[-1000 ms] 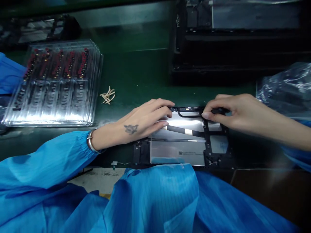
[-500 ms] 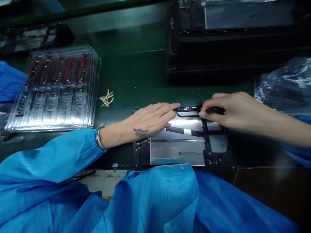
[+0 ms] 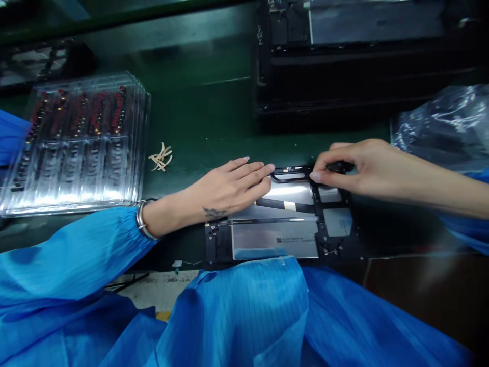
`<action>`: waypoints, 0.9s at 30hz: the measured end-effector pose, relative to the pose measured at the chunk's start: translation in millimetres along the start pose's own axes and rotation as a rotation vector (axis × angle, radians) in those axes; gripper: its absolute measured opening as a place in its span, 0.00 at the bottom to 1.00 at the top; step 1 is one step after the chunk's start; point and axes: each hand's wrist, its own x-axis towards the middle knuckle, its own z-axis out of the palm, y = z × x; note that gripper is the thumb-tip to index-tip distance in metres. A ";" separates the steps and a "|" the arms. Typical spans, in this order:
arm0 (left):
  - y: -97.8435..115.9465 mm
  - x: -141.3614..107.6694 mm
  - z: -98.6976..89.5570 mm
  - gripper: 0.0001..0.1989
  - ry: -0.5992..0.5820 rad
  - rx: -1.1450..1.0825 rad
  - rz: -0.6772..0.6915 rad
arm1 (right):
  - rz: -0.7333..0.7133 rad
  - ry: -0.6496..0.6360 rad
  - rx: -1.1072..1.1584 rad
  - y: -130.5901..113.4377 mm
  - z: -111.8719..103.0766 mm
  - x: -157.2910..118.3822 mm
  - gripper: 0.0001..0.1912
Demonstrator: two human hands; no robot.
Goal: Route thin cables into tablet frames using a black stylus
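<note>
An opened flat electronic device (image 3: 275,239), with silver panels in a black frame, lies at the table's front edge. My left hand (image 3: 233,188) rests palm down over its upper left part, fingers spread, fingertips at its top edge. At the upper right of the frame, my right hand (image 3: 344,165) is closed in a pinch around a small black object (image 3: 340,166), mostly hidden by the fingers. A black cable (image 3: 290,178) curves along the device's top edge between the hands. A dark strip with a pale patch (image 3: 289,206) crosses the silver panel.
Stacked clear plastic trays (image 3: 76,148) with red and black parts stand at the left. Thin pale strips (image 3: 161,157) lie beside them. A large black stack (image 3: 344,76) fills the back right, a clear plastic bag (image 3: 446,127) lies right, and another device (image 3: 34,63) sits back left.
The view has shifted slightly, moving the surroundings left. My left hand's fingers have spread wider on the device. My right hand keeps its pinch near the same corner.
</note>
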 end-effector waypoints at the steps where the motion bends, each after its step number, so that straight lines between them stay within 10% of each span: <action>1: -0.3 0.6 -1.4 0.14 -0.010 0.008 0.008 | 0.000 0.003 0.013 -0.2 -0.6 -0.4 0.24; 27: 9.3 30.9 -1.0 0.23 -0.158 0.056 -0.098 | -0.002 0.055 -0.250 -16.7 4.2 -6.3 0.11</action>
